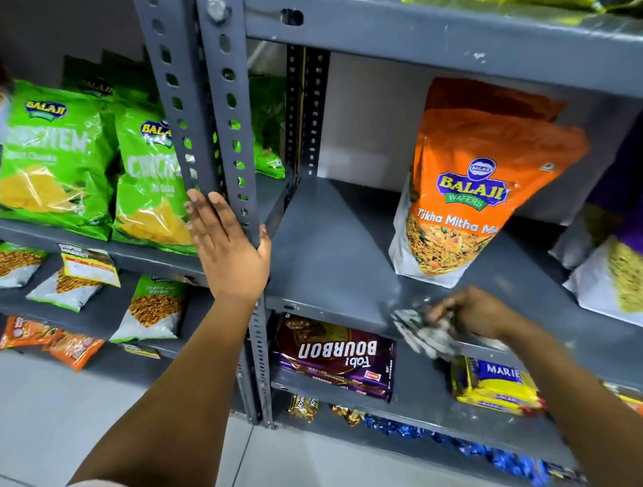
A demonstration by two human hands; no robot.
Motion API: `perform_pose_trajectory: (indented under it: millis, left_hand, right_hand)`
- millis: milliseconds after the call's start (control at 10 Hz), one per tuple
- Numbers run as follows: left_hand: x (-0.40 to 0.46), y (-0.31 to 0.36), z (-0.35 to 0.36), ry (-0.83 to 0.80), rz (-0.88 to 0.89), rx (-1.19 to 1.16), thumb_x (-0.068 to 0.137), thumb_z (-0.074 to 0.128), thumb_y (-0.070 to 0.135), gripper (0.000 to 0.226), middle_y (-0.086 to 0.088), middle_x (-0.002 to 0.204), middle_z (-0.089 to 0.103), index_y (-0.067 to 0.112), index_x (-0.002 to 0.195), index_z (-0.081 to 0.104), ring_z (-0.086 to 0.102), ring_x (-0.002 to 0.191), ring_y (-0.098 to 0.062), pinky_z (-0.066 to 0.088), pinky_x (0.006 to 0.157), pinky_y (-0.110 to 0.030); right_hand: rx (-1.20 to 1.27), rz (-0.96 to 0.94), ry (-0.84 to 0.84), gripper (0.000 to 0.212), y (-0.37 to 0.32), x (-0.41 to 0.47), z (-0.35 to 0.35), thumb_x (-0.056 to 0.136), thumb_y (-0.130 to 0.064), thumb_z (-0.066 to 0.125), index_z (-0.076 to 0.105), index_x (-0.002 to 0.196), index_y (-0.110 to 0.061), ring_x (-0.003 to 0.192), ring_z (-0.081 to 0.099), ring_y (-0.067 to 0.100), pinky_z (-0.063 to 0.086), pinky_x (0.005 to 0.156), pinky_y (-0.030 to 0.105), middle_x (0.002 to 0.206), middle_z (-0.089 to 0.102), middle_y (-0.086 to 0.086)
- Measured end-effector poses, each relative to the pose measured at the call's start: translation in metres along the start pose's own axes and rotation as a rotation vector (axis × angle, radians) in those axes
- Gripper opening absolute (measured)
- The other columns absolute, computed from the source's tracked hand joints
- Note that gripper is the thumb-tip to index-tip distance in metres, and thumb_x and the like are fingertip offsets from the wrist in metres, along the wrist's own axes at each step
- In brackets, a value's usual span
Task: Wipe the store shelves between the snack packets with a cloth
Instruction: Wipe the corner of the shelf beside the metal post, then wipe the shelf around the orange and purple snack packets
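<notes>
My right hand (474, 313) grips a grey-and-white cloth (425, 334) at the front edge of the grey metal shelf (330, 251); hand and cloth are blurred. Just behind them stands an orange Balaji Tikha Mitha Mix packet (474, 188). A purple-and-white snack packet (628, 247) stands at the far right of the same shelf. The shelf's left half is bare. My left hand (229, 249) is wrapped around the slotted grey upright post (225, 124), fingers on its left face, thumb on the right.
Green Balaji chip packets (58, 159) fill the left bay. Below are white chana packets (150, 312), a Bourbon biscuit pack (335, 357), a yellow Marie pack (495, 385) and blue-wrapped sweets (488, 449). Another shelf (438, 36) runs overhead. Pale tiled floor (317, 469) lies beneath.
</notes>
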State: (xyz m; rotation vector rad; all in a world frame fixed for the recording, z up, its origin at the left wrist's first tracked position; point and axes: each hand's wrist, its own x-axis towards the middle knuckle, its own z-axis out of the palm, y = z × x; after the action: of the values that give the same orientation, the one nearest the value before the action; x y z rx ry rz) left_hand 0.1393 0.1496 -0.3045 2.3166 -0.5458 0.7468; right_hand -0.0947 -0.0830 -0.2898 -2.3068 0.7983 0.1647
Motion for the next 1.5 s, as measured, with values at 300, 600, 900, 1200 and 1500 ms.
perform_pose_trajectory:
  millis: [300,600,900,1200,1500]
  left_hand:
    - [-0.015,0.014,-0.008,-0.038,-0.083,-0.021,0.086,0.057,0.026,0.082,-0.035,0.149,0.008,-0.009,0.142,0.008,0.009,0.139,-0.045,0.012,0.114,-0.051]
    - [-0.111,0.118,0.051,-0.602,0.184,0.016,0.094,0.039,0.030,0.070,-0.018,0.155,0.000,0.002,0.146,0.003,0.001,0.143,-0.031,0.001,0.116,-0.042]
    - [-0.113,0.167,0.097,-0.775,-0.054,0.188,0.095,0.022,0.045,0.069,-0.013,0.157,0.000,0.004,0.146,0.002,-0.003,0.144,-0.026,-0.003,0.116,-0.044]
    - [-0.113,0.165,0.099,-0.720,-0.055,0.234,0.095,0.018,0.048,0.065,-0.007,0.158,0.001,0.011,0.147,0.005,-0.001,0.144,-0.022,-0.001,0.116,-0.041]
    - [-0.117,0.162,0.105,-0.654,-0.034,0.260,0.068,-0.012,0.058,0.094,-0.005,0.157,0.009,0.013,0.147,0.013,0.005,0.144,-0.021,0.001,0.116,-0.040]
  right_hand:
    - [-0.131,-0.166,0.138,0.059,-0.028,0.006,0.061,0.073,0.018,0.041,0.071,0.103,-0.023,0.110,0.061,0.021,0.050,0.087,0.030,0.126,0.063,-0.001]
    - [0.052,-0.067,0.248,0.076,0.094,-0.036,0.006,0.057,0.027,0.037,0.070,0.051,-0.041,0.100,0.066,0.022,0.052,0.088,0.041,0.101,0.075,0.007]
    - [0.281,0.095,0.121,0.060,0.103,-0.036,-0.040,0.066,0.025,0.029,0.069,0.060,-0.020,0.061,0.059,0.002,0.040,0.049,0.008,0.065,0.069,-0.007]
    - [0.052,0.166,0.396,0.029,0.093,0.100,-0.139,0.090,-0.008,0.045,0.059,0.115,-0.001,0.117,0.052,0.038,0.042,0.100,0.043,0.125,0.058,0.024]
    - [-0.365,0.063,0.055,0.057,0.132,0.149,-0.114,0.096,-0.045,0.028,0.012,0.145,-0.023,0.145,0.005,0.027,0.009,0.118,0.050,0.159,0.007,0.003]
